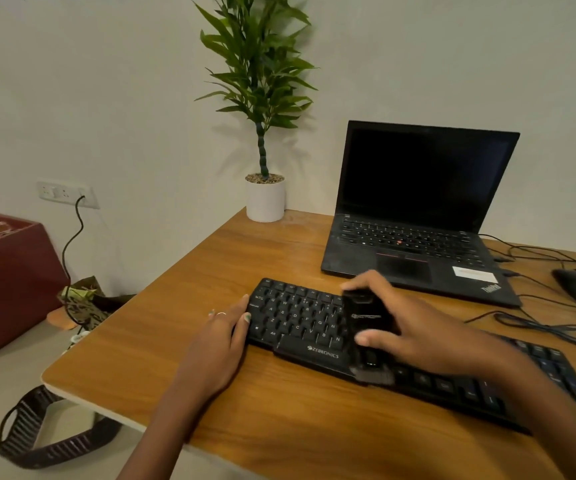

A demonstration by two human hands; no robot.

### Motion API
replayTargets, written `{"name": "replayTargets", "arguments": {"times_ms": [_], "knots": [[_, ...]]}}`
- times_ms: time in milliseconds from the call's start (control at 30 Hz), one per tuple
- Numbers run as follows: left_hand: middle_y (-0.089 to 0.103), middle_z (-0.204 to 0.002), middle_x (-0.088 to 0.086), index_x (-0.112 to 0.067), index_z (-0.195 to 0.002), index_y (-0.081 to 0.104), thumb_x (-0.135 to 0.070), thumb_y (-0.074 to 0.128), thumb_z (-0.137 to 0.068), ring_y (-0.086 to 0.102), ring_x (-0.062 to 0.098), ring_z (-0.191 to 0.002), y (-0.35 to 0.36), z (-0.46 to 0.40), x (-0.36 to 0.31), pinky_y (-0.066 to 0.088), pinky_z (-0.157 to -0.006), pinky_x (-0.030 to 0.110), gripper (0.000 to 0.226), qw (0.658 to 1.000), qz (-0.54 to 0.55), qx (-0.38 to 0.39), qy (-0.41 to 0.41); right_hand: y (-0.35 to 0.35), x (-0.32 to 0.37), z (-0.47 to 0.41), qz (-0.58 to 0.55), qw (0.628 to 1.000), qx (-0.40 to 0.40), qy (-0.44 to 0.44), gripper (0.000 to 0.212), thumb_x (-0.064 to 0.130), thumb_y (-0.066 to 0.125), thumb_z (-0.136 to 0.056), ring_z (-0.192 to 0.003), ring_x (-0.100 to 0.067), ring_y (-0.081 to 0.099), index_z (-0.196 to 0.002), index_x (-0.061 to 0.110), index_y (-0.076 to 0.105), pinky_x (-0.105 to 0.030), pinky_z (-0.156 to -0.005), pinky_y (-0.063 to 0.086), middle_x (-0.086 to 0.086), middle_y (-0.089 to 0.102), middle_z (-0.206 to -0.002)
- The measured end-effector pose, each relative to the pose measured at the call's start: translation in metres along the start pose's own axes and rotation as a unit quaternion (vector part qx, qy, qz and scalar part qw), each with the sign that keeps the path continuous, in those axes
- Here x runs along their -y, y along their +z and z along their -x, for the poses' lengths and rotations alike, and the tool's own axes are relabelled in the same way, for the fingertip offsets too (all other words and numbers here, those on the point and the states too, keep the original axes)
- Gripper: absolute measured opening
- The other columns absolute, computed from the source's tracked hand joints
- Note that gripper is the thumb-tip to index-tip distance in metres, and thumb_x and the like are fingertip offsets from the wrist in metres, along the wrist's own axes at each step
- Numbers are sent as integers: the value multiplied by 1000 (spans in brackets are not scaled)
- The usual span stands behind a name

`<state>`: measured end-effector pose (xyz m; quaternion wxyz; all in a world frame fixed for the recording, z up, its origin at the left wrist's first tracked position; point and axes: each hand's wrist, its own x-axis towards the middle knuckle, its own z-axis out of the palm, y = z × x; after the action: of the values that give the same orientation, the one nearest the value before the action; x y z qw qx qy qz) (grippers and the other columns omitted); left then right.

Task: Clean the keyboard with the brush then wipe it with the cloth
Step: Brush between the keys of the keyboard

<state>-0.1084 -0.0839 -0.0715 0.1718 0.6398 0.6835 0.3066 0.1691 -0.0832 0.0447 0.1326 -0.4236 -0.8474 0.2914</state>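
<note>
Fingers of right hand (414,327) curl round brush (369,336), bristles on keyboard (300,327) near edge. Left hand (222,336), fingers straight, braces keyboard's left end; bare desk (182,289) left of it.

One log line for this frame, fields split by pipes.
phase: brushing | right hand: grips brush, bristles on keyboard front edge | left hand: steadies keyboard's left end | cloth: not in view

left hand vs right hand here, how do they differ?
The left hand lies with relaxed fingers against the keyboard's left end, steadying it and holding no tool; the right hand is curled round the black brush. The left hand rests on the table beside the keys; the right hand is over the keys, brush bristles down at the keyboard's front edge. Both are bare and touch the keyboard, directly or through the brush.
</note>
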Motion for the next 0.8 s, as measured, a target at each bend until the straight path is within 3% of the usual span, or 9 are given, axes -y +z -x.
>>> {"name": "replayTargets", "arguments": {"times_ms": [133,300,433,533,633,800], "knots": [[46,-147,-2,-33,-150,29,-40,28,-102,30,27,-142,0,1,-2,31,-113,45,48,1000,-1,-2,4,-19,4,9,21,999,44,19,49,30,60,-87,-90,-11,63,-116,52,27,-31,-72,58,11,54,-109],[41,-150,-4,-26,-151,25,-35,31,-103,39,16,-136,-4,8,-15,31,-113,34,49,998,-28,-14,52,28,33,-46,-91,984,-122,-90,53,22,62,-87,-88,-11,62,-122,46,30,-28,-66,59,7,52,-111],[29,-155,-12,-32,-153,16,-46,23,-101,38,11,-134,-4,9,-15,37,-106,30,55,994,-68,-3,84,60,28,-74,-79,975,-174,-117,54,24,58,-89,-94,-11,58,-127,44,25,-33,-71,58,9,46,-112],[27,-156,-13,-33,-153,14,-47,22,-101,35,7,-135,-3,8,-11,32,-111,30,55,992,-84,-6,93,41,9,-55,-65,986,-127,-81,51,27,56,-90,-89,-10,60,-124,47,22,-28,-64,58,7,48,-111],[31,-154,-11,-32,-153,13,-47,23,-101,33,7,-137,-2,6,-11,29,-113,29,55,991,-99,-9,93,5,-14,-24,0,997,-73,-34,50,30,57,-89,-87,-11,63,-121,49,24,-33,-68,58,6,54,-110],[32,-154,-8,-31,-152,17,-59,13,-97,28,8,-140,-1,6,-13,25,-116,31,62,989,-119,8,86,-32,-15,-7,45,998,8,39,52,30,62,-86,-86,-9,64,-113,55,27,-29,-72,57,12,54,-104]]}}
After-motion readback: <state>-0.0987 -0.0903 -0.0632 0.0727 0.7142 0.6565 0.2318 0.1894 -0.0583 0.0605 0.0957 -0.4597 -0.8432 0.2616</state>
